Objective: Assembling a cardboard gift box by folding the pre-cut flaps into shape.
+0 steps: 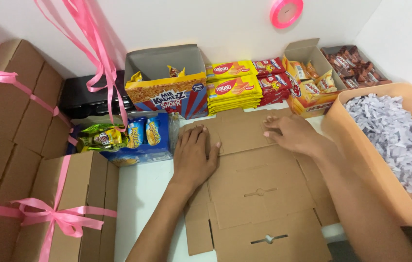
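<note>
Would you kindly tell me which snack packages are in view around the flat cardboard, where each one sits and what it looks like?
Open snack box: behind the left hand, orange, red and blue front.
Yellow wafer packs: stacked by the wall, flat, red ovals.
Red packs: right of the yellow ones, stacked.
Orange box: behind the right hand, orange sachets inside.
Brown bars: far right, in a tray.
Blue box: left of the cardboard, blue-yellow packets.

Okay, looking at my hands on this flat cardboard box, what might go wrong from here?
The flat cardboard blank overhangs the near edge of the white table, so it may slip as the left hand and right hand press its far end. Lifting a flap there could bump the yellow wafer packs stacked just behind. A side flap might also catch the orange tub of shredded paper.
</note>
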